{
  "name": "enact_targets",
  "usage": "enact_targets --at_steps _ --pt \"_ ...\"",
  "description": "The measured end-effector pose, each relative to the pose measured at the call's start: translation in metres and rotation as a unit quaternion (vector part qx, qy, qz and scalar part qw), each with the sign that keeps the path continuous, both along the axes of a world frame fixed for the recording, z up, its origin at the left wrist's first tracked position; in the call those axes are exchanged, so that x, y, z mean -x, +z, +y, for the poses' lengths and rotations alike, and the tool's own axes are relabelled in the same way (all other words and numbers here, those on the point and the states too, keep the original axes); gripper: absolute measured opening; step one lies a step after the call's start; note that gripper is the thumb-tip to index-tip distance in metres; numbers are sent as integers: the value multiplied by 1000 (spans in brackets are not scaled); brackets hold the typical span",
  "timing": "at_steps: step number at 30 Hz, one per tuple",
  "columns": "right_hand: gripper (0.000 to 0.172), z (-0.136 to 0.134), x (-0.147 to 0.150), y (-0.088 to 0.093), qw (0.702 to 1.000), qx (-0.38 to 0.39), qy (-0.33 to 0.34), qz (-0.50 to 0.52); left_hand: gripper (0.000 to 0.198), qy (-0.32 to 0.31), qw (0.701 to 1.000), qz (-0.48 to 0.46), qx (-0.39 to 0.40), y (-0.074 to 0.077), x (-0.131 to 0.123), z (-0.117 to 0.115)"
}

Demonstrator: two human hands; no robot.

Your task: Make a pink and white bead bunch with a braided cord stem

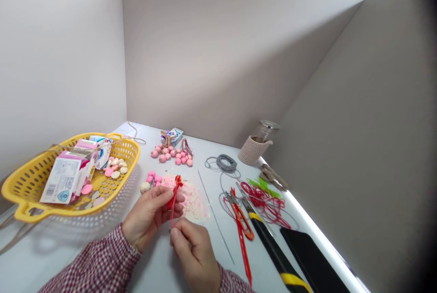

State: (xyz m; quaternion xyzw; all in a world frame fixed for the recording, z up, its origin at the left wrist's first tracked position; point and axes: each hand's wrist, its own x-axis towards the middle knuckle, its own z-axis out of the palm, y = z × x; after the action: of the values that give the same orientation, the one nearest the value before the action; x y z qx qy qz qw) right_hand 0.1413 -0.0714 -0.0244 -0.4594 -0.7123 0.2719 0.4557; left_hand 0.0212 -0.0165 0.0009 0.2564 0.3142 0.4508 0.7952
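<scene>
- Left hand (150, 215) is closed, gripping a red cord (175, 195) between thumb and fingers, the cord poking up at its fingertips
- Right hand (193, 252) pinches the cord's lower end, right beside the left
- Pale pink flakes (189, 199) lie just past the cord, at 1 o'clock
- Pink beads (170, 154) sit at 12 o'clock
- Yellow plastic basket (85, 137) at 10 o'clock
- Looped red cord (262, 202) at 3 o'clock

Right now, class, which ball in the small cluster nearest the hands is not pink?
The cream ball at the cluster's left end, set apart by its colour from the pink balls beside it.
</scene>
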Motion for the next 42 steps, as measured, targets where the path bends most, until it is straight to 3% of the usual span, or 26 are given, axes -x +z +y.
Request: enact_targets --at_steps 5,12,22,31,42 --pt "26 1 5 0 997 7 20 -69 30 24 1000 0 17 -2 1 1" --pt "27 1 9 -3 997 13 15 -77 20 -16 1000 25 0 -3 0 0" --pt "24 0 13 -7 995 9 26 -98 32 -12 997 39 -58 -3 -7 -4" --pt "22 -1 14 -8 994 8 16 -106 22 13 988 89 -128 0 -4 -4" --pt "21 2 15 -12 993 -6 30 -118 29 68 981 97 -156 -3 -12 -7"
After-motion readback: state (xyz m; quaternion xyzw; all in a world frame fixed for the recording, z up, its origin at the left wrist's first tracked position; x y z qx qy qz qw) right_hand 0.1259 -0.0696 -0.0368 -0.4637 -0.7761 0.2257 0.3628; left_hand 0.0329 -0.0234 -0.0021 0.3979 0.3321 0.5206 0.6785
